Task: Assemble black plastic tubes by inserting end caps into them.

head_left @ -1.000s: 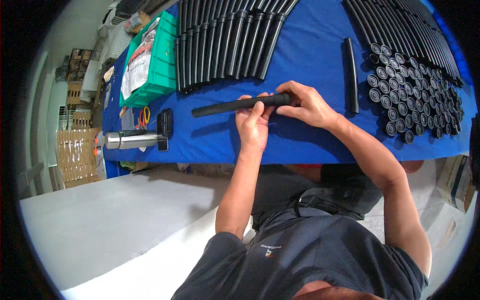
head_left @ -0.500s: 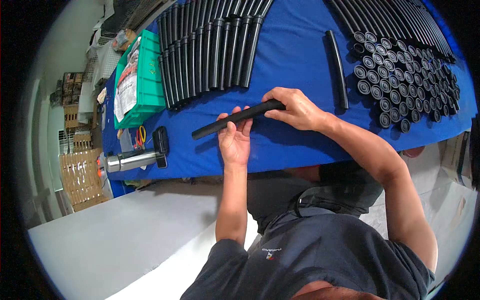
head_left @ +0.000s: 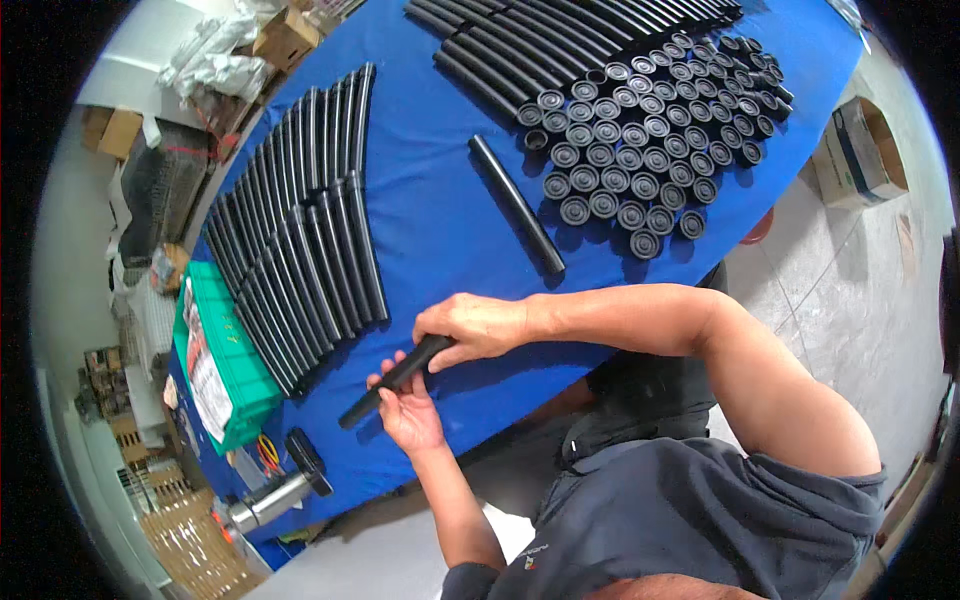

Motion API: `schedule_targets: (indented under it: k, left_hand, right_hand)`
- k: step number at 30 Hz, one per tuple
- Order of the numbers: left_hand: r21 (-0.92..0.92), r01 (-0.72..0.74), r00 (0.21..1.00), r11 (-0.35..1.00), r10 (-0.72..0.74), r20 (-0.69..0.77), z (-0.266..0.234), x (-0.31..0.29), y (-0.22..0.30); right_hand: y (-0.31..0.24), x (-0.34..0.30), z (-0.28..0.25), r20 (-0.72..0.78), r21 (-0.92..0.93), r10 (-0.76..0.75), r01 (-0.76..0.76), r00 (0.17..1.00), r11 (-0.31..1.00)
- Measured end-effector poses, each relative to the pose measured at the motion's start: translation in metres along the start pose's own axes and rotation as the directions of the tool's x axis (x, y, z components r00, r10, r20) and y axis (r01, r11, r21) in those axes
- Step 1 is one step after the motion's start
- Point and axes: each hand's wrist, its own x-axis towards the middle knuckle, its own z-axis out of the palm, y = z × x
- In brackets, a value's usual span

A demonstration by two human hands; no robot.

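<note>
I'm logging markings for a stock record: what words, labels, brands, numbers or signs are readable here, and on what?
Nothing I can quote; the visible marks are too small or blurred:
Green crate, side wall: small pale marks.
Printed sheet in the crate: blurred print.
Dark shirt: tiny chest emblem and lettering.
Cardboard box at right: indistinct print.
Black tube being held: no lettering discernible.
</note>
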Motion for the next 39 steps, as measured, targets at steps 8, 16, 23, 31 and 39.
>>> schedule_targets:
  k: [8,16,23,31,39]
  left_hand:
    - [0.013,-0.006,1.0,1.0,0.006,0.007,0.003,-0.001,0.0]
    - [0.019,-0.024,0.999,1.0,0.025,-0.033,0.006,0.0,0.0]
    - [0.033,-0.047,0.997,0.998,0.049,-0.06,0.01,-0.002,-0.004]
    - [0.032,-0.064,0.997,0.997,0.065,-0.045,0.008,-0.002,-0.004]
    - [0.024,-0.055,0.998,0.998,0.056,-0.019,0.004,-0.006,-0.004]
  right_hand:
    - [-0.003,0.001,-0.001,0.015,0.006,-0.003,0.003,1.0,1.0]
    - [0.003,-0.003,0.014,-0.139,-0.141,-0.184,0.165,0.973,0.976]
    - [0.005,-0.005,0.014,-0.129,-0.137,-0.225,0.207,0.966,0.969]
    - [-0.001,-0.003,0.013,-0.113,-0.123,-0.164,0.15,0.98,0.981]
    - [-0.003,-0.005,0.013,-0.124,-0.131,-0.15,0.134,0.981,0.982]
